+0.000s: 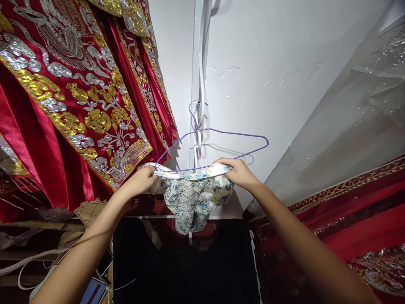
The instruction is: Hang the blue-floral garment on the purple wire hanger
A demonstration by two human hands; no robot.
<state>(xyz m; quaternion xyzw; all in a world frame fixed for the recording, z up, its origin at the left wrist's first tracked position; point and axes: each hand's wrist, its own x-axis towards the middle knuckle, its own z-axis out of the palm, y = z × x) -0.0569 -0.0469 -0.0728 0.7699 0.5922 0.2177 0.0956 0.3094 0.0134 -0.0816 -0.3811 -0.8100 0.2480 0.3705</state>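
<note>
A purple wire hanger (pixel 232 132) hangs by its hook from a white upright rail (pixel 198 76) at the wall. Just under its bottom bar, a white garment with a blue and yellow swirling print (pixel 191 202) is stretched between my hands. My left hand (pixel 143 180) is closed on the left end of its top edge, close to the hanger's left corner. The right end of that edge is gripped by my right hand (pixel 240 172), thumb on top. Lower down, the cloth bunches and droops. Whether the garment is attached to the hanger I cannot tell.
Red embroidered garments (pixel 95 101) with gold and silver sequins hang at the left. Sheer sparkling fabric (pixel 335 126) covers the right side, above red trimmed cloth (pixel 357 223). Below lies a black surface (pixel 186 274). A lit screen (pixel 93 291) shows at lower left.
</note>
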